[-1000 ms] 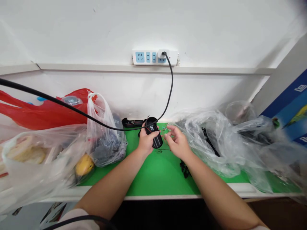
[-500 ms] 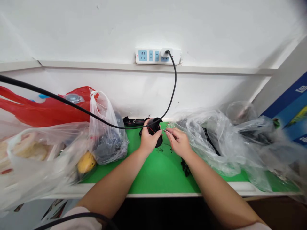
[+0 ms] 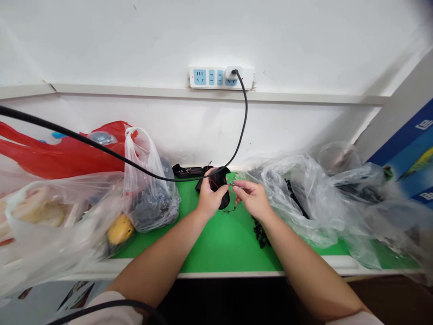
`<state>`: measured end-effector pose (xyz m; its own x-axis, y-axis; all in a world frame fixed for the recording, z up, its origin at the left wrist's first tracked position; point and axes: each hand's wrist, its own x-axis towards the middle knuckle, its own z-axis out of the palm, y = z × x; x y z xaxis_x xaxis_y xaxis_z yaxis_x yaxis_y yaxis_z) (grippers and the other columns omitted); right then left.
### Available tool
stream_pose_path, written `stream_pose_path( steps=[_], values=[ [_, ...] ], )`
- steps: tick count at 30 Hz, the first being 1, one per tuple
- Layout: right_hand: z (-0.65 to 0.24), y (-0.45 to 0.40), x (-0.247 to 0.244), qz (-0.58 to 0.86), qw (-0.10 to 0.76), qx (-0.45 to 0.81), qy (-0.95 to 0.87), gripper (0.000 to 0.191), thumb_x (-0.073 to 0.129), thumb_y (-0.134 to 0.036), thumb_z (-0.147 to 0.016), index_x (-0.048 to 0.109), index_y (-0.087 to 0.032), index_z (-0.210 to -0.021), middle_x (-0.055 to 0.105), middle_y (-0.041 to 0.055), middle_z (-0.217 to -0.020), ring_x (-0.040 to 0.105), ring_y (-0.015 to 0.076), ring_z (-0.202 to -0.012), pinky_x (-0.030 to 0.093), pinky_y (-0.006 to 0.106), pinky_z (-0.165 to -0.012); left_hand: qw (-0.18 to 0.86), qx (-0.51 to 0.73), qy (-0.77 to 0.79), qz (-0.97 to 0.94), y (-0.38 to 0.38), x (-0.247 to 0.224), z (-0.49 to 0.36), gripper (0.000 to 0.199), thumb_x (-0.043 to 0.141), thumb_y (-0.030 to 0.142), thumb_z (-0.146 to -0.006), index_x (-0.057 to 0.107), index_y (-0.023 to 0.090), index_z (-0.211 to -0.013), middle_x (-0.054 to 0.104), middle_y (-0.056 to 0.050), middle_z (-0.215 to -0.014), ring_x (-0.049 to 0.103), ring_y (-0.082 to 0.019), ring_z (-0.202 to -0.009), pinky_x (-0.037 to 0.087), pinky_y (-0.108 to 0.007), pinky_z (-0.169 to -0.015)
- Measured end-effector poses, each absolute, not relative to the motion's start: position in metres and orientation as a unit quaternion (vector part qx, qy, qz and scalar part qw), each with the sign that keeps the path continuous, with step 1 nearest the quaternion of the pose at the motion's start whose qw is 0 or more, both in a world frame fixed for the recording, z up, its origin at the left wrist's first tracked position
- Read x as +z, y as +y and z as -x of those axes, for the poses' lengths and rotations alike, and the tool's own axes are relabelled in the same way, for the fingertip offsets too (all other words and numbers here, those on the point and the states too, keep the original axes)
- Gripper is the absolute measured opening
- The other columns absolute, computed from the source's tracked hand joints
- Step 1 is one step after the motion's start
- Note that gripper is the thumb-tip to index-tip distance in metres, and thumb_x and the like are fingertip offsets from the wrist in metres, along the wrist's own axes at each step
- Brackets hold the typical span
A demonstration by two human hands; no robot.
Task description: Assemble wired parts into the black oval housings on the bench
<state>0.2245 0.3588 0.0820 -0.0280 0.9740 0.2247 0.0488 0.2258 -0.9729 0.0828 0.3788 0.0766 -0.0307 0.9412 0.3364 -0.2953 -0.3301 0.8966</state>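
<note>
My left hand (image 3: 210,195) is closed around a black plastic housing (image 3: 222,178), its thumb over the right side. A thin red wire (image 3: 214,183) shows against the black part. Just right of the housing, my right hand (image 3: 253,197) pinches a small thin piece (image 3: 231,184) between thumb and fingertips. That piece reaches to the left thumb; it is too small to name. Behind my left hand, another black shell (image 3: 187,171) lies near the wall. Small black parts (image 3: 261,234) sit in a pile beside my right forearm.
Clear plastic bags (image 3: 311,198) crowd the right side of the green mat (image 3: 230,253). To the left are a tied white bag (image 3: 149,194), a red bag (image 3: 67,155) and a yellow item (image 3: 120,229). A black cable (image 3: 246,113) hangs from the wall power strip (image 3: 221,77) across the view.
The fingers of my right hand have shifted slightly on the small piece, and the red wire end below them no longer shows there. My left hand still holds the black housing.
</note>
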Motion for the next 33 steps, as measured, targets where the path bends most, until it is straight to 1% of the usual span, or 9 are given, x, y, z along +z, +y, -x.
stream_pose_path(
  steps=[2,5,8,10,15,21,27,29,33],
  values=[
    [-0.225,0.358,0.084,0.437,0.541,0.477,-0.538,0.042,0.07,-0.042,-0.071,0.065,-0.012,-0.1,0.059,0.0002,-0.06,0.054,0.0088,-0.049,0.049,0.023,-0.049,0.492,0.64,0.323,-0.493,0.378,0.078,-0.083,0.063,0.072,0.017,-0.066,0.044,0.023,-0.123,0.063,-0.004,-0.094,0.063,-0.017,-0.08,0.053,-0.033,-0.072],
    [-0.225,0.359,0.086,0.396,0.569,0.52,-0.499,0.044,0.074,-0.041,-0.067,0.063,-0.013,-0.1,0.063,0.0017,-0.068,0.06,0.01,-0.057,0.054,0.026,-0.059,0.509,0.633,0.331,-0.48,0.376,0.079,-0.084,0.064,0.073,0.017,-0.064,0.044,0.022,-0.121,0.064,-0.004,-0.094,0.063,-0.019,-0.083,0.053,-0.035,-0.074],
    [-0.225,0.358,0.086,0.35,0.612,0.522,-0.479,0.04,0.075,-0.039,-0.067,0.064,-0.015,-0.098,0.066,0.0066,-0.096,0.064,0.0117,-0.071,0.057,0.028,-0.067,0.552,0.613,0.332,-0.458,0.374,0.081,-0.086,0.063,0.074,0.017,-0.062,0.045,0.021,-0.118,0.063,-0.004,-0.094,0.063,-0.02,-0.083,0.054,-0.038,-0.073],
    [-0.225,0.357,0.088,0.326,0.632,0.509,-0.484,0.034,0.073,-0.035,-0.07,0.065,-0.016,-0.097,0.064,0.0078,-0.108,0.064,0.0113,-0.076,0.057,0.026,-0.068,0.577,0.602,0.327,-0.445,0.372,0.082,-0.087,0.06,0.075,0.018,-0.061,0.047,0.021,-0.114,0.063,-0.004,-0.093,0.063,-0.02,-0.08,0.055,-0.039,-0.071],
    [-0.226,0.357,0.089,0.307,0.625,0.512,-0.503,0.028,0.07,-0.034,-0.075,0.066,-0.015,-0.094,0.066,0.0059,-0.092,0.061,0.008,-0.064,0.055,0.025,-0.063,0.576,0.598,0.328,-0.45,0.37,0.085,-0.087,0.06,0.076,0.016,-0.058,0.049,0.02,-0.111,0.062,-0.003,-0.093,0.062,-0.019,-0.081,0.054,-0.036,-0.072],
    [-0.231,0.362,0.085,0.358,0.574,0.514,-0.527,0.039,0.068,-0.043,-0.075,0.063,-0.013,-0.1,0.065,0.0025,-0.071,0.063,0.0098,-0.062,0.056,0.028,-0.069,0.553,0.6,0.343,-0.466,0.369,0.088,-0.087,0.057,0.074,0.014,-0.059,0.05,0.019,-0.11,0.064,-0.002,-0.089,0.061,-0.018,-0.083,0.049,-0.035,-0.08],
    [-0.235,0.361,0.09,0.363,0.544,0.553,-0.516,0.043,0.07,-0.044,-0.073,0.061,-0.011,-0.099,0.064,0.0029,-0.066,0.062,0.0098,-0.06,0.057,0.027,-0.068,0.537,0.593,0.35,-0.487,0.37,0.085,-0.086,0.06,0.076,0.014,-0.057,0.053,0.019,-0.113,0.063,-0.003,-0.097,0.059,-0.018,-0.091,0.046,-0.034,-0.087],
    [-0.235,0.36,0.092,0.358,0.543,0.562,-0.51,0.044,0.071,-0.044,-0.071,0.061,-0.011,-0.098,0.065,0.0032,-0.068,0.063,0.0102,-0.061,0.057,0.028,-0.069,0.547,0.587,0.345,-0.487,0.37,0.084,-0.086,0.062,0.075,0.014,-0.058,0.053,0.02,-0.115,0.062,-0.003,-0.098,0.06,-0.018,-0.087,0.048,-0.035,-0.082],
    [-0.234,0.36,0.094,0.365,0.548,0.584,-0.476,0.044,0.074,-0.044,-0.067,0.06,-0.012,-0.094,0.066,0.0045,-0.071,0.064,0.0122,-0.064,0.058,0.03,-0.069,0.59,0.569,0.329,-0.469,0.368,0.086,-0.087,0.062,0.072,0.013,-0.059,0.051,0.023,-0.117,0.06,-0.003,-0.095,0.059,-0.016,-0.072,0.053,-0.033,-0.064]
  ],
)
